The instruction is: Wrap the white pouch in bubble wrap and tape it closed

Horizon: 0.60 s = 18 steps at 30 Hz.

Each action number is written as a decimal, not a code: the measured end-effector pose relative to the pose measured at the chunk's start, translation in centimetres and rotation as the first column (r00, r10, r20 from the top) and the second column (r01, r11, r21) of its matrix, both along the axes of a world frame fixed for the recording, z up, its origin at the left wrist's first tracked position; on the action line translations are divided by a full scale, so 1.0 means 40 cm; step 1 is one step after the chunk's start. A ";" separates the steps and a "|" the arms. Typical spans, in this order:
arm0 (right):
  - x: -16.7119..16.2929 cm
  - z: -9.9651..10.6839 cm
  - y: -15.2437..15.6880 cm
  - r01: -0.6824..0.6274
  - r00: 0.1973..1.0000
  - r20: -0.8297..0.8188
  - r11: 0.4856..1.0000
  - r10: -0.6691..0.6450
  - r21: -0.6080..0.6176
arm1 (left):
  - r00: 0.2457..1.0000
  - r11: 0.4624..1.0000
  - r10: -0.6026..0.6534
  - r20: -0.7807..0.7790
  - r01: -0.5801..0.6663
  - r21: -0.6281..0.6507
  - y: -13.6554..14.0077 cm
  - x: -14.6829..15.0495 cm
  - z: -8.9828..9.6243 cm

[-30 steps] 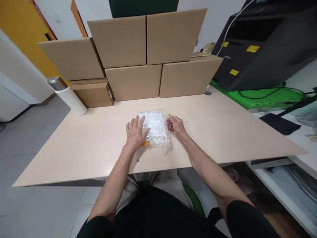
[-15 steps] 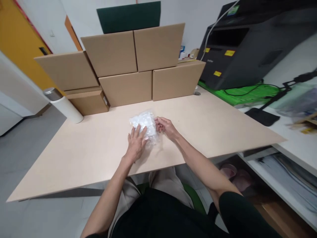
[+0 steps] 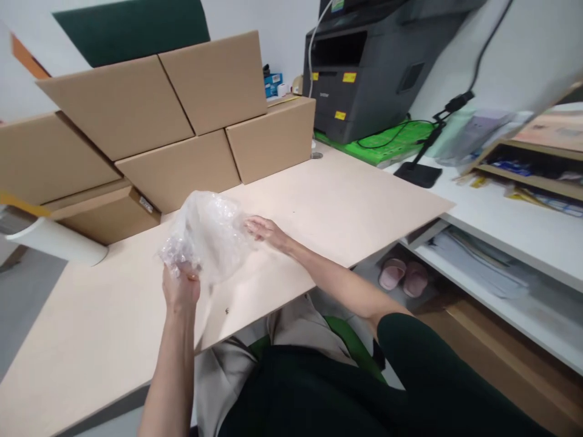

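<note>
A sheet of clear bubble wrap [image 3: 214,233] is spread out between my two hands above the wooden table [image 3: 291,212]. My left hand [image 3: 181,286] is closed around a bunched, thicker part of it at the left; whether anything lies inside that bunch I cannot tell. At the opposite edge, my right hand [image 3: 266,232] pinches the film between thumb and fingers. Some of my left fingers are hidden behind the plastic.
Stacked cardboard boxes [image 3: 177,167] line the table's back edge, a dark green box [image 3: 136,30] on top. A white bottle [image 3: 59,240] stands at the left. To the right are a printer [image 3: 346,79], a lamp base [image 3: 418,175] and a shelf unit [image 3: 501,218].
The bubble wrap was a compact, flat packet on the table; now it is lifted and opened wide. My left hand has moved left with its bunched end. The view has turned right.
</note>
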State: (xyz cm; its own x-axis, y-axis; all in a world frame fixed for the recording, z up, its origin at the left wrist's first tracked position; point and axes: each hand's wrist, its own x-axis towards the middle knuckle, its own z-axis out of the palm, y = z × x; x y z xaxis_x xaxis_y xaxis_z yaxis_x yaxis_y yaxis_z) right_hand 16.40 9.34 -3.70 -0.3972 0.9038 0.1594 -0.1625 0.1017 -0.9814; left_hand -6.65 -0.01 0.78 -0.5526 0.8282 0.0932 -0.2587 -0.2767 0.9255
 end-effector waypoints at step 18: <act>-0.007 0.029 -0.040 0.055 0.998 0.025 0.999 -0.055 0.004 | 0.991 0.997 0.070 0.110 -0.066 -0.044 -0.065 0.099 -0.016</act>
